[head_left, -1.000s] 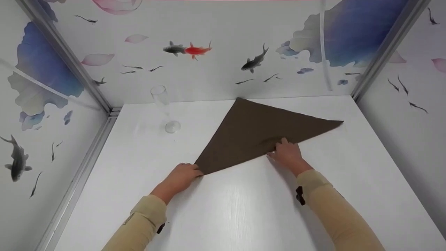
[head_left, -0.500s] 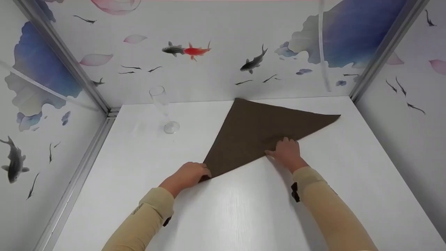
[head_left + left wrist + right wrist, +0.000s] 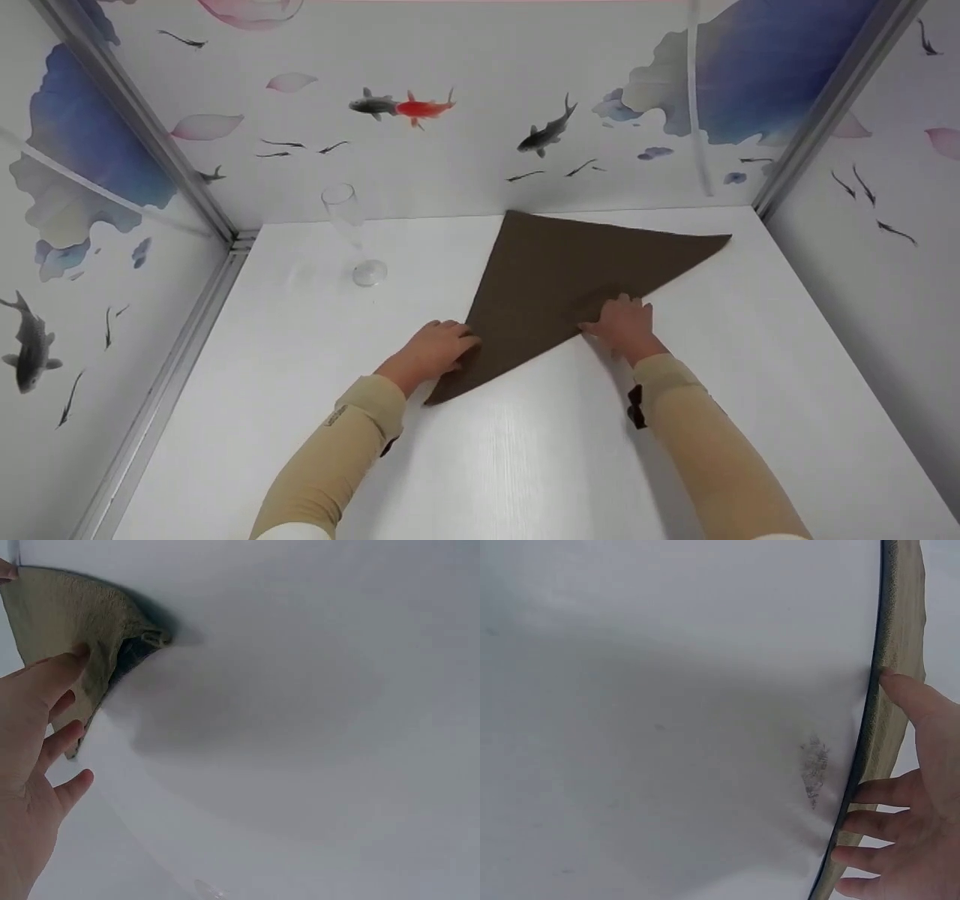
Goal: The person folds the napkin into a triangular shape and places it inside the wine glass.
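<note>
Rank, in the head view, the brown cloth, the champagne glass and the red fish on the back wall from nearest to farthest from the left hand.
1. Brown cloth: under the left hand, at its near-left corner.
2. Champagne glass: standing on the table, behind the hand and slightly left.
3. Red fish: painted high on the back wall, farthest.

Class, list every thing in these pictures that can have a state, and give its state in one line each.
Brown cloth: folded into a triangle, lying flat on the table.
Glass flute: upright, empty, apart from the cloth.
Left hand: fingers straight, resting on the cloth's near corner.
Right hand: fingers straight, pressing the cloth's long edge.
White table: bears the cloth and the flute.
</note>
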### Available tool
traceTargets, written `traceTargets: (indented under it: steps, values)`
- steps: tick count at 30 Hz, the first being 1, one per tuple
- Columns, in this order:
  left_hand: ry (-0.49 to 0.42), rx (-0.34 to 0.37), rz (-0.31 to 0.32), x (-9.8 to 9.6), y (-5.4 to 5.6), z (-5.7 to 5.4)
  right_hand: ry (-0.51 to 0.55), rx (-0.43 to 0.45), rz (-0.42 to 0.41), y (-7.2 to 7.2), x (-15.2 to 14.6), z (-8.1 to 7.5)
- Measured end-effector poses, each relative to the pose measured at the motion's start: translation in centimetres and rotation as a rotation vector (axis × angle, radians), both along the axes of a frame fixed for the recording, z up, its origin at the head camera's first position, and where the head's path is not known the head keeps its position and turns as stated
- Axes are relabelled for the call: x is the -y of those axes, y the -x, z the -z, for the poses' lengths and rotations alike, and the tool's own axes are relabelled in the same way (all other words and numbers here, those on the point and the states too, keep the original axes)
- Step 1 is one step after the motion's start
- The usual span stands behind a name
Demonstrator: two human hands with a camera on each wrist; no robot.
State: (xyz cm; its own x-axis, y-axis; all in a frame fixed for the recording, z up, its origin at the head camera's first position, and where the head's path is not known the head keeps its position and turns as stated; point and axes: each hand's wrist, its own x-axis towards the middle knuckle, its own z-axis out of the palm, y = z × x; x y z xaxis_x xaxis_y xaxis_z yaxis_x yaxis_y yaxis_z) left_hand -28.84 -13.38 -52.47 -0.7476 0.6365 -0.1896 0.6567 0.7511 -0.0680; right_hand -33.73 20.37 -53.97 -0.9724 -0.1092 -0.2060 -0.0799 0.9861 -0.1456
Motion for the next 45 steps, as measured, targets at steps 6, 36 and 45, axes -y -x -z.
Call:
traceTargets:
  steps: [6, 36, 45]
  values:
    - [0.045, 0.117, -0.089, -1.5, 1.1, -0.2, -0.033, 0.001, -0.021, 0.1, -0.5, 0.2]
    - [0.116, 0.149, -0.081, -5.2, -0.2, -0.4, 0.07, 0.098, -0.08, -3.7, 3.9, -0.8]
    - [0.114, 0.157, -0.115, -6.6, -1.2, 0.0, 0.033, 0.135, -0.152, -6.7, 5.7, -0.2]
